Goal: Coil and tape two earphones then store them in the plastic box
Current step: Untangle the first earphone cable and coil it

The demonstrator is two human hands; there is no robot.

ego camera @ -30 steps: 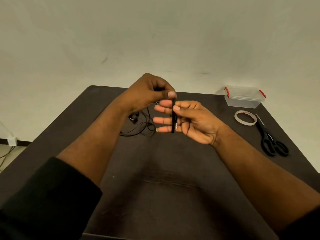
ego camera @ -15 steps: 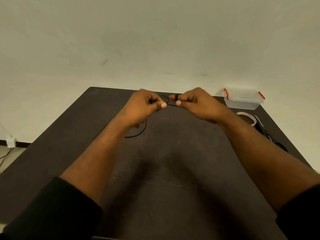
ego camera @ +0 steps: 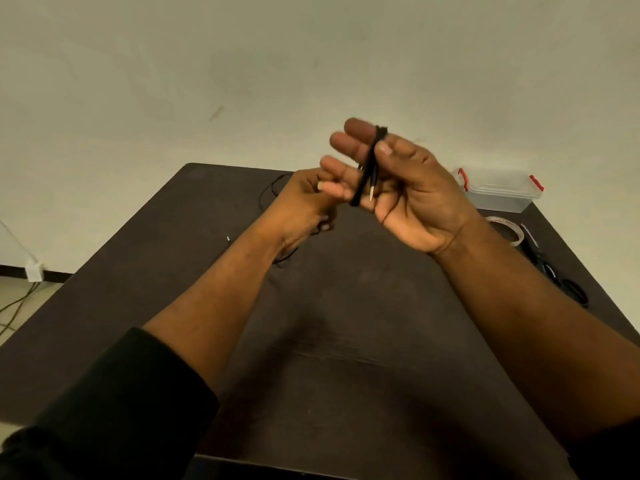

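My right hand (ego camera: 412, 195) is raised above the table, palm toward me, with a black earphone cord (ego camera: 369, 166) wound around its spread fingers; the thumb presses on the coil and the metal jack hangs at its lower end. My left hand (ego camera: 304, 206) sits just below and left of it, fingers curled near the coil's lower end, blurred. A second black earphone (ego camera: 272, 190) lies loose on the dark table behind the left hand, partly hidden by it. The clear plastic box (ego camera: 498, 192) with red clips stands closed at the far right.
A roll of white tape (ego camera: 509, 230) lies in front of the box, and black scissors (ego camera: 554, 271) lie along the right edge of the dark table (ego camera: 346, 341). White cables run on the floor at the left.
My right hand has turned palm up and risen with the cord now wound around its fingers. My left hand has dropped lower, beneath the coil.
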